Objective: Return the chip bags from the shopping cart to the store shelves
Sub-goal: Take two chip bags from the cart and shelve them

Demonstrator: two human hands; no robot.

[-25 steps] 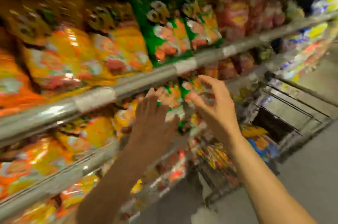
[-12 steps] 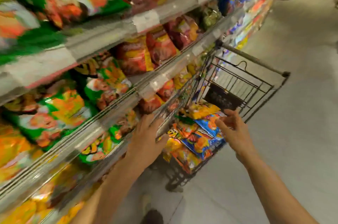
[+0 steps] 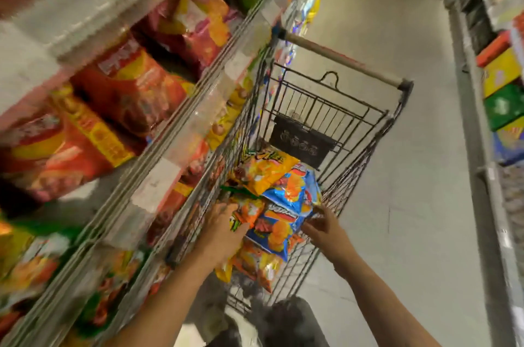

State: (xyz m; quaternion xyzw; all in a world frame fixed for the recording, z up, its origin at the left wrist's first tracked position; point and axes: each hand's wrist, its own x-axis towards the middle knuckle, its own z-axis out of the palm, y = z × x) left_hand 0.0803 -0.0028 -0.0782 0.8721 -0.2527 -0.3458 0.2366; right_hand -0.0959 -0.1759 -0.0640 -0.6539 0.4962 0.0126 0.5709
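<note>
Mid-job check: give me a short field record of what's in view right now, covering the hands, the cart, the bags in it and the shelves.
left hand: in the cart, resting on an orange chip bag; grip unclear
right hand: at the right edge of a blue chip bag, fingers touching it; grip unclear
shopping cart: wire, parked beside the shelves, handle at the far end
cart contents: pile of chip bags, yellow bag on top toward the far end
shelves: on the left, stocked with red and orange bags
image quality: motion blur
</note>
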